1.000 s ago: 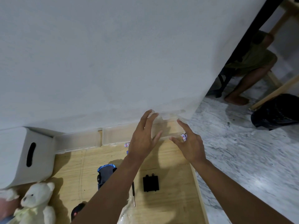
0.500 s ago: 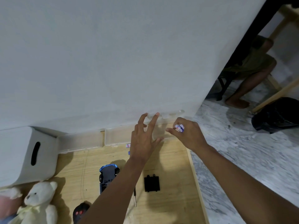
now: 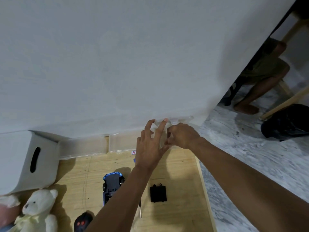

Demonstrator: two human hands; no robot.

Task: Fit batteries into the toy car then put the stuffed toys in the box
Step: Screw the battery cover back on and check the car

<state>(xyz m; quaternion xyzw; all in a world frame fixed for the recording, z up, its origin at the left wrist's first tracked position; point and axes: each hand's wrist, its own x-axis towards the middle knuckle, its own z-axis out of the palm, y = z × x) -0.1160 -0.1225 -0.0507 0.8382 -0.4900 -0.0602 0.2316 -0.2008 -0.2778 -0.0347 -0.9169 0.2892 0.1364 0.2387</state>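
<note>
The blue toy car (image 3: 112, 185) lies upside down on the wooden table (image 3: 182, 190), partly under my left forearm. Its black battery cover (image 3: 158, 193) lies to the right, with a small screwdriver (image 3: 140, 209) beside it. A loose battery (image 3: 133, 152) lies near the clear cases. My left hand (image 3: 150, 146) has straight, spread fingers against a clear plastic case (image 3: 180, 118) at the wall. My right hand (image 3: 182, 136) is curled over that case, touching my left thumb; the battery it held is hidden. A white teddy bear (image 3: 39, 210) lies below the white box (image 3: 28, 164).
Two clear cases (image 3: 83, 146) (image 3: 122, 143) stand along the wall. A black remote (image 3: 82, 222) lies at the front edge, and another stuffed toy (image 3: 6, 208) at the far left. The table's right edge (image 3: 204, 190) drops to marble floor. A seated person (image 3: 260, 77) and a black bag (image 3: 287, 121) are beyond.
My right hand moved left and curled shut by my left thumb; its battery went out of sight. My left hand stayed at the clear case with its fingers spread.
</note>
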